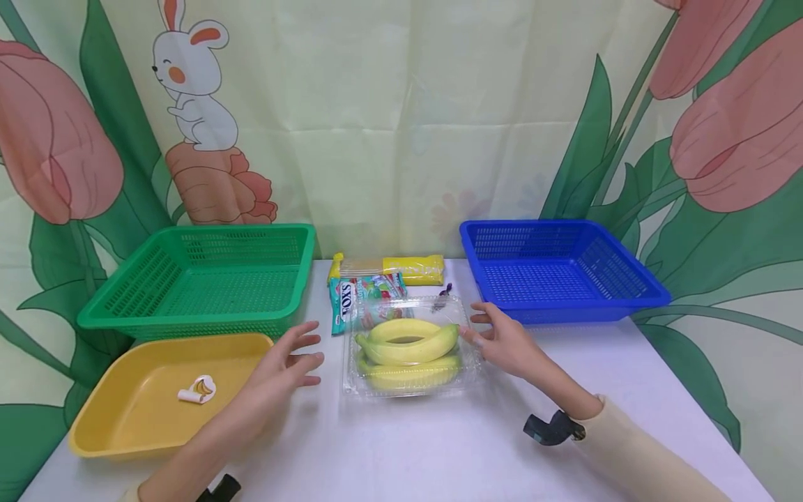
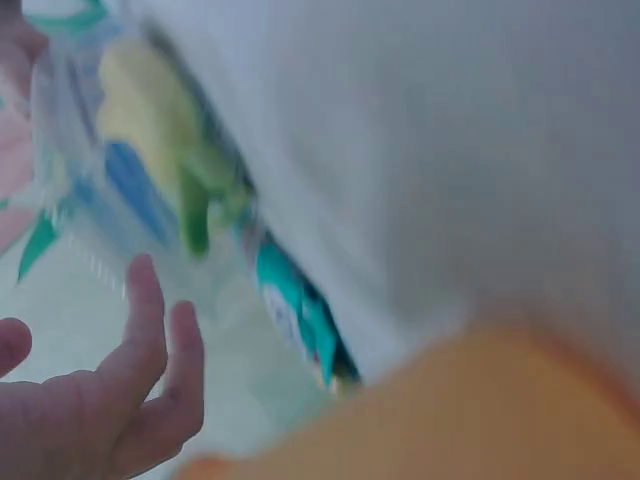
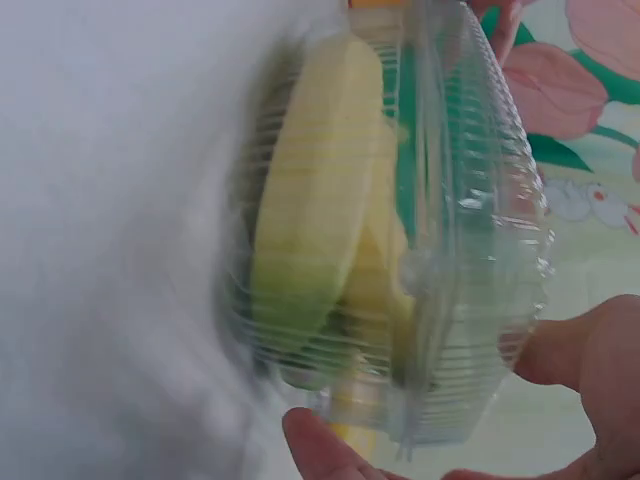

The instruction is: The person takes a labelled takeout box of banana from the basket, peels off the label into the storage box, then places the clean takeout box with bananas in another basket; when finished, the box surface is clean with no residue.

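A clear plastic clamshell box [image 1: 408, 385] with yellow-green bananas [image 1: 410, 348] inside stands on the table between my hands. My left hand [image 1: 284, 364] is held to the left of the box, apart from it, fingers spread and lightly bent with nothing in them. At the box's right side is my right hand [image 1: 508, 341], its fingers loosely extended. In the right wrist view, one digit lies right at the lid edge and another fingertip [image 3: 312, 435] beside the lower half. Behind the box lies a teal FOX'S candy bag [image 1: 345, 300], partly seen through the lid.
A yellow packet [image 1: 414, 268] and a small dark wrapped piece [image 1: 446, 289] lie behind the box. A green basket [image 1: 201, 279] stands back left, a blue basket [image 1: 564, 314] back right. Front left, a yellow tray [image 1: 138, 404] holds a small white item with a banana picture [image 1: 203, 387].
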Tool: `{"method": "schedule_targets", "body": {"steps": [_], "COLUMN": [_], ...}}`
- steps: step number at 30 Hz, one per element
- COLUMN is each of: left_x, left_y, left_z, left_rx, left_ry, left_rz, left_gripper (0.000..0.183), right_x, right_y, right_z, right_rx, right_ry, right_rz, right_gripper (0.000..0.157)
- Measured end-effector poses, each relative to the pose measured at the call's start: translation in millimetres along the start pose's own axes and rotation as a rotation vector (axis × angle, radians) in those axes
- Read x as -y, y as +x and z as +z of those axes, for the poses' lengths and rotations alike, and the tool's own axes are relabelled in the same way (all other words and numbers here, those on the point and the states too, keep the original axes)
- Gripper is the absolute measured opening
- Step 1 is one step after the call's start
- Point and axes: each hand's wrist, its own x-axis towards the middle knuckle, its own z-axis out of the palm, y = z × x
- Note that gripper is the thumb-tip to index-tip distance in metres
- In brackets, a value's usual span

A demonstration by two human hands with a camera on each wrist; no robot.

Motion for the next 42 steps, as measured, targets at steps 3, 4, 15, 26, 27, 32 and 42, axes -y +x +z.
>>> {"method": "schedule_targets", "body": {"steps": [3,4,15,26,27,32,42], "left_x": [2.6,3.5,7.2,6.8,7.0,8.2,9.6], "left_y": [4.8,6.2,17.5,21.7,21.8,22.8,25.2], "left_z": [17.0,21.6,42.8,47.5,48.0,48.9,49.0], "left_rx": [-0.002,-0.006,0.005,0.049,0.053,0.060,0.069], "left_ry": [0.003,0.000,-0.080,-0.156,-0.171,-0.198,-0.203], "left_rz": [-0.030,-0.036,-0.073,-0.095,-0.099,-0.105,-0.110], "left_gripper": [0.067,0.067,0.073,0.073,0.073,0.072,0.076], "right_x": [-2,-2,-8,-9,-10,-12,-12], "right_y": [-1,-2,-3,-6,-6,-7,-9], "right_z": [4.9,6.2,15.6,20.1,20.4,22.0,21.3], "right_rx": [0.023,0.027,0.033,0.059,0.057,0.054,0.075], "right_ry": [0.104,0.133,0.269,0.303,0.305,0.325,0.351], "right_rz": [0.060,0.083,0.225,0.219,0.221,0.228,0.225], "right_gripper": [0.074,0.076,0.078,0.079,0.078,0.076,0.077]}}
